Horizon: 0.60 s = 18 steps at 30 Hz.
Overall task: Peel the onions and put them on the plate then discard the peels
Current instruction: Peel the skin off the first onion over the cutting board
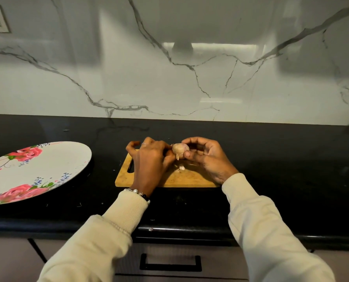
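A small pale onion [180, 150] with papery skin is held just above the wooden cutting board [186, 177]. My right hand [207, 158] grips it from the right, thumb under and fingers curled over its top. My left hand [149, 159] pinches its left side; what the fingertips grasp is hidden. A small scrap of peel [181, 167] lies on the board below the onion. The white plate [67, 159] painted with pink roses sits to the left and holds nothing.
The black countertop [281, 169] runs along a white marble backsplash [189, 78]. Below the counter's front edge is a drawer with a black handle [170, 265]. Tiny specks of peel dot the counter near the plate.
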Each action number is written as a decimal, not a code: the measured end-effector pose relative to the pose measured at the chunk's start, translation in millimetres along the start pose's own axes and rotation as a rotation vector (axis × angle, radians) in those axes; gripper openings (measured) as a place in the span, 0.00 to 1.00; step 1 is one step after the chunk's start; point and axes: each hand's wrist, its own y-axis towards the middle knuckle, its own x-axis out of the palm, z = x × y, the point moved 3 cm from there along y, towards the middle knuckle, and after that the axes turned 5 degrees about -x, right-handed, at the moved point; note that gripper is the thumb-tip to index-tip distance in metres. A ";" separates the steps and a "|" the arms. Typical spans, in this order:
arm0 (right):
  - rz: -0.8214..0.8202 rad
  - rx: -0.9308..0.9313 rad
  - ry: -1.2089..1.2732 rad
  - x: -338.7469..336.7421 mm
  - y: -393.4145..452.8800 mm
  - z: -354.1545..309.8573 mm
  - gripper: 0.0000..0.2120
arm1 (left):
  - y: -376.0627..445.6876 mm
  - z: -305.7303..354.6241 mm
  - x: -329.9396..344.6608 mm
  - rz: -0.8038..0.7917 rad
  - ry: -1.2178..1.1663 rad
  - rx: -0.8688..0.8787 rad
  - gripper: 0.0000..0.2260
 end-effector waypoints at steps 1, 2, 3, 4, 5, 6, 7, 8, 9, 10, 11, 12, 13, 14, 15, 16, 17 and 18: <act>-0.002 -0.001 0.002 0.1 0.1 0.3 0.14 | 0.4 -0.4 0.8 -0.001 0.019 0.001 0.05; -0.006 -0.001 0.006 0.7 0.0 0.2 0.14 | 0.6 -1.0 1.6 0.000 0.035 0.003 0.05; -0.010 -0.004 0.009 0.7 0.0 0.6 0.14 | 0.9 -1.5 2.0 0.003 0.043 0.003 0.06; -0.008 -0.003 0.017 0.9 0.0 0.7 0.13 | 1.3 -1.6 2.1 0.002 0.043 0.004 0.06; -0.002 0.001 0.029 0.9 0.0 0.3 0.13 | 1.5 -1.5 1.9 -0.001 0.036 0.003 0.06; 0.006 0.007 0.043 1.0 0.1 -0.2 0.13 | 1.6 -1.2 1.6 -0.008 0.028 -0.004 0.06; 0.015 0.014 0.059 0.8 0.4 -0.5 0.12 | 1.6 -1.1 1.3 -0.020 0.017 -0.017 0.05; 0.023 0.022 0.075 0.7 0.6 -1.3 0.12 | 1.8 -0.9 0.6 -0.031 0.003 -0.028 0.05; 0.032 0.032 0.089 0.1 0.9 -0.6 0.12 | 2.2 -0.7 0.5 -0.035 -0.013 -0.034 0.05; 0.040 0.041 0.103 -0.3 1.3 0.1 0.11 | 2.7 -0.9 0.5 -0.034 -0.032 -0.037 0.05; 0.049 0.047 0.112 -0.9 1.7 1.0 0.11 | 3.0 -1.4 0.5 -0.028 -0.057 -0.047 0.05; 0.062 0.050 0.118 -1.7 2.3 1.9 0.10 | 3.1 -2.4 0.0 -0.017 -0.085 -0.069 0.06; 0.081 0.048 0.121 -2.9 3.3 2.4 0.10 | 3.2 -4.1 -0.8 -0.004 -0.113 -0.096 0.08; 0.106 0.041 0.123 -4.4 4.1 2.0 0.10 | 3.2 -5.7 -1.8 0.013 -0.137 -0.121 0.08; 0.133 0.032 0.131 -6.2 5.0 0.7 0.10 | 3.0 -6.9 -2.5 0.024 -0.151 -0.134 0.08; 0.155 0.025 0.146 -8.0 5.6 -0.9 0.10 | 2.5 -7.0 -2.9 0.020 -0.152 -0.132 0.09; 0.170 0.022 0.166 -9.0 6.0 -2.6 0.10 | 1.6 -6.2 -2.9 0.007 -0.142 -0.116 0.11; 0.178 0.022 0.185 -9.6 6.0 -3.8 0.10 | 1.3 -5.2 -2.7 -0.009 -0.131 -0.095 0.14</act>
